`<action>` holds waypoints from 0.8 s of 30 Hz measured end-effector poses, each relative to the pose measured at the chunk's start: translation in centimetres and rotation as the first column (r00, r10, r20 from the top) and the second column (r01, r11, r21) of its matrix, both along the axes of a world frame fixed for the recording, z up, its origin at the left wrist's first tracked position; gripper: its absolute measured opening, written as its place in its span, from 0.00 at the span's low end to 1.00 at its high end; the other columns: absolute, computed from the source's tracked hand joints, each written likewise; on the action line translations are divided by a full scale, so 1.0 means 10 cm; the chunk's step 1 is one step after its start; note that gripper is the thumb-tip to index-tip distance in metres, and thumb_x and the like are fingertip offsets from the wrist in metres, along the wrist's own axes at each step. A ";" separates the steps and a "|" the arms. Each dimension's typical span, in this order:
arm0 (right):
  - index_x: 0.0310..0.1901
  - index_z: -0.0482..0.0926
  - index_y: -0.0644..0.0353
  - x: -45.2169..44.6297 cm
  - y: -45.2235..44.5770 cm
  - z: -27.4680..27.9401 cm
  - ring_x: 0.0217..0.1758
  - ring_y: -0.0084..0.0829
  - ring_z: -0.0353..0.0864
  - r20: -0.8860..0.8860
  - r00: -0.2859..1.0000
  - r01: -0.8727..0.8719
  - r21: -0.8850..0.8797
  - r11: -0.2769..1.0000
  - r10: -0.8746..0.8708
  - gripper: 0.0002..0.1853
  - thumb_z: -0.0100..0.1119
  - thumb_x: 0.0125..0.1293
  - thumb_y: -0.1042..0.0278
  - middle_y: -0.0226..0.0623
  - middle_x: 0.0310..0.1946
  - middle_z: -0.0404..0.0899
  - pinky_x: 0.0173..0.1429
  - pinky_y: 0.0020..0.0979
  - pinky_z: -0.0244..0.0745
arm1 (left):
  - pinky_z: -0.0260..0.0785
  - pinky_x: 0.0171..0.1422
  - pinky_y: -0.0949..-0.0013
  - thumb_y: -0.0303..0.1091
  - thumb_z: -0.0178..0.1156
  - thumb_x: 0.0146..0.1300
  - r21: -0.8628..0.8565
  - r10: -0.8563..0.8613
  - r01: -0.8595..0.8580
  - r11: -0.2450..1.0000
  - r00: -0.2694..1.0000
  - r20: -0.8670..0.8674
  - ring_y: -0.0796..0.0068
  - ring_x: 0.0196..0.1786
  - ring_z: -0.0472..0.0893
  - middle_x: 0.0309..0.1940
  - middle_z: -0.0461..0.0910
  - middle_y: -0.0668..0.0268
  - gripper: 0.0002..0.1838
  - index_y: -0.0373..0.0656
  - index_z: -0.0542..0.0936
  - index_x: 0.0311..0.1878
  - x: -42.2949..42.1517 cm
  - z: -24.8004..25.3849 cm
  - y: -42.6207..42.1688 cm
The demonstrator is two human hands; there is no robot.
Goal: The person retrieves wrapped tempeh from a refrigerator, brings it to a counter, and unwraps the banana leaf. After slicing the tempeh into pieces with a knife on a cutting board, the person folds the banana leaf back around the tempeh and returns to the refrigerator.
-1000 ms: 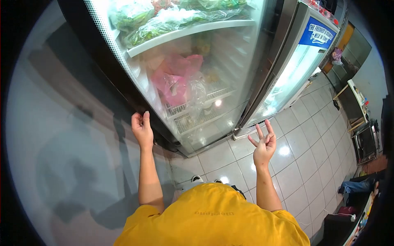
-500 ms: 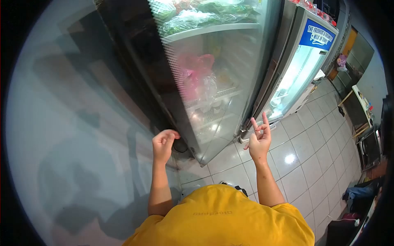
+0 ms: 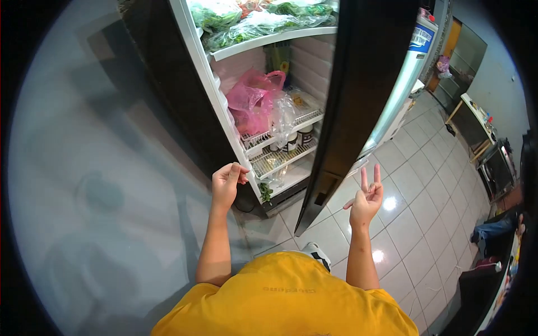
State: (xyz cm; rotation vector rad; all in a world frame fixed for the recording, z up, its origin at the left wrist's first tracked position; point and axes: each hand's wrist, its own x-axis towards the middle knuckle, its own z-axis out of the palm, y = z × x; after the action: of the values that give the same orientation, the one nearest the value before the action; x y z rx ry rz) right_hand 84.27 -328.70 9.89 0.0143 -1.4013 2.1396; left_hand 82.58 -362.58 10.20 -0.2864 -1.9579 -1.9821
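Observation:
The glass-fronted fridge [image 3: 203, 78] stands open, its dark-edged door [image 3: 358, 95] swung out toward the right. Beside the fridge's lower left edge is my left hand [image 3: 226, 182], its fingers curled together; whether anything is in them is too small to tell. My right hand [image 3: 367, 204] is raised to the right of the door's lower end, two fingers stretched up, with nothing in it. Inside the fridge, a pink plastic bag [image 3: 249, 103] and a clear bag [image 3: 284, 115] lie on a wire shelf. Bagged green vegetables [image 3: 260, 28] fill the shelf above.
Dark-lidded jars [image 3: 305, 134] stand on the lower rack, with green leaves [image 3: 265, 192] near the fridge bottom. A second lit cooler [image 3: 392, 109] is behind the door. A grey wall [image 3: 101, 185] rises at left; tiled floor [image 3: 414, 196] and a small table [image 3: 476, 115] lie right.
The fridge door has swung from closed to wide open, moving right, and the inside now shows without glass in front. My left hand has moved right and is away from the door edge.

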 end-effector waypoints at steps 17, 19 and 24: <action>0.41 0.58 0.52 0.69 0.34 -0.17 0.44 0.26 0.76 0.113 0.976 0.189 -0.035 0.981 -0.184 0.19 0.38 0.56 0.91 0.36 0.55 0.65 0.08 0.22 0.73 | 0.68 0.38 0.78 0.55 0.52 0.78 0.097 -0.087 0.070 0.993 0.979 0.186 0.86 0.30 0.74 0.25 0.77 0.72 0.28 0.36 0.84 0.37 -0.77 -0.27 0.69; 0.41 0.58 0.52 0.71 0.31 -0.11 0.45 0.28 0.76 0.096 0.977 0.194 -0.050 0.980 -0.189 0.19 0.38 0.56 0.92 0.36 0.55 0.64 0.08 0.22 0.73 | 0.68 0.38 0.78 0.55 0.52 0.78 0.118 -0.109 0.086 0.989 0.973 0.204 0.85 0.30 0.74 0.25 0.78 0.72 0.28 0.36 0.84 0.37 -0.86 -0.30 0.83; 0.46 0.60 0.52 0.76 0.54 -0.43 0.70 0.43 0.72 -0.021 0.996 0.085 -0.005 0.996 -0.085 0.22 0.38 0.54 0.92 0.33 0.53 0.61 0.14 0.26 0.76 | 0.68 0.37 0.78 0.54 0.53 0.78 0.145 -0.178 0.146 0.979 0.954 0.240 0.85 0.30 0.75 0.26 0.78 0.71 0.27 0.37 0.84 0.38 -1.02 -0.36 1.09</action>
State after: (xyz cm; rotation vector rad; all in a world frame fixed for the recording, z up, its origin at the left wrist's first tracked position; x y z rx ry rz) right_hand 91.92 -323.30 5.60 -0.0243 -1.3617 2.0664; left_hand 72.40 -351.64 6.57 -0.1748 -2.0020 -2.3386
